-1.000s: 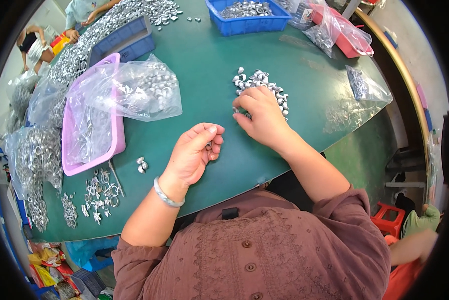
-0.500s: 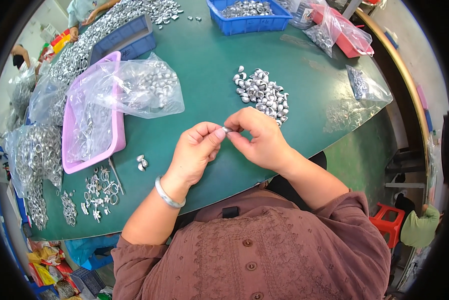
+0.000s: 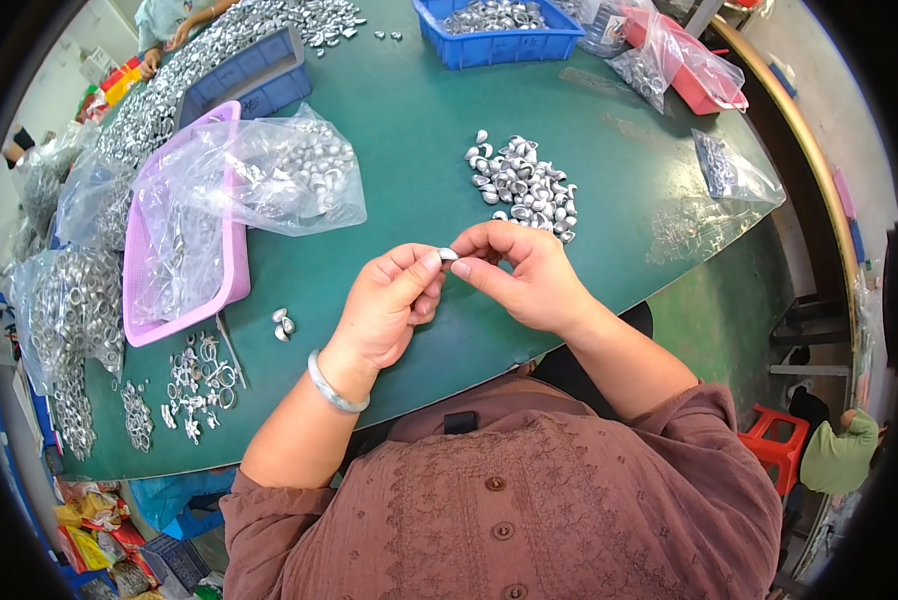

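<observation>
Far beyond the left grip (image 3: 381,312) and to its left, a slate-blue bin (image 3: 287,88) is marked on its wall, too small to read. The silver piece (image 3: 448,254) is small, curved and smooth, partly covered by fingertips. It sits between the two grips, pinched by left thumb and finger; the right grip (image 3: 524,278) is narrowed at its other end, whether pinching or only touching I cannot tell. Just beyond the right grip, a pile of similar pieces (image 3: 521,180) lies on the green counter (image 3: 409,150). Left of the left grip is a lilac basket (image 3: 237,270), a clear bag (image 3: 319,190) draped across its rim.
</observation>
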`<act>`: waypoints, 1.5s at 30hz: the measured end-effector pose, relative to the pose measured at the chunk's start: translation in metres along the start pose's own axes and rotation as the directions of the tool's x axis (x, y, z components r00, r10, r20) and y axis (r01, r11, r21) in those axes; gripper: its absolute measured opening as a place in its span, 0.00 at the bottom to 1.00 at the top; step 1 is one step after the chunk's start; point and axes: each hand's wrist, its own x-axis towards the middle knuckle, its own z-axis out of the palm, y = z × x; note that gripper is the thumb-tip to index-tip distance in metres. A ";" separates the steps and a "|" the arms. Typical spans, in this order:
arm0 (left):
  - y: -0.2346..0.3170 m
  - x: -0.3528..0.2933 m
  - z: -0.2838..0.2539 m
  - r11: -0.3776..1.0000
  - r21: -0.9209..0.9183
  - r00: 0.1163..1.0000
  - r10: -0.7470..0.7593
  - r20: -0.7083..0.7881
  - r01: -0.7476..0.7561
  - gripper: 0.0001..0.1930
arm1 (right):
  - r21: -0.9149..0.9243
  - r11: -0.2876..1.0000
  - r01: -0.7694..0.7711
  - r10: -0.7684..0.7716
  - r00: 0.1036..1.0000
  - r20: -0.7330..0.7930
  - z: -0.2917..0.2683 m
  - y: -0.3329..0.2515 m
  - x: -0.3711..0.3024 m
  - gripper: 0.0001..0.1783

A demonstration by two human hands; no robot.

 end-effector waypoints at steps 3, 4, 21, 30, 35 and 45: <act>-0.002 0.000 0.002 0.996 0.061 0.998 0.061 0.000 -0.061 0.07 | -0.088 0.989 0.123 -0.126 0.991 -0.033 0.000 0.006 0.000 0.07; -0.002 0.000 0.003 0.996 0.061 0.998 0.060 0.001 -0.060 0.07 | -0.088 0.989 0.122 -0.125 0.992 -0.034 0.000 0.009 0.000 0.07; 0.000 -0.001 0.005 0.998 -0.035 0.999 0.046 0.025 -0.045 0.10 | 0.372 0.926 0.068 -0.058 0.998 -0.037 0.006 0.017 -0.008 0.12; -0.001 -0.002 0.004 0.998 -0.002 0.997 0.057 0.046 -0.057 0.11 | 0.160 0.978 0.132 -0.112 0.986 -0.125 -0.006 0.020 -0.008 0.12; -0.002 -0.001 0.001 0.999 -0.005 0.997 0.051 0.055 -0.050 0.11 | -0.121 0.987 0.105 -0.132 0.962 -0.240 -0.023 0.021 -0.002 0.08; 0.003 0.002 0.001 0.973 -0.230 0.999 0.004 0.034 0.004 0.11 | -0.810 0.564 0.159 -0.313 0.949 -0.031 -0.031 0.025 0.009 0.05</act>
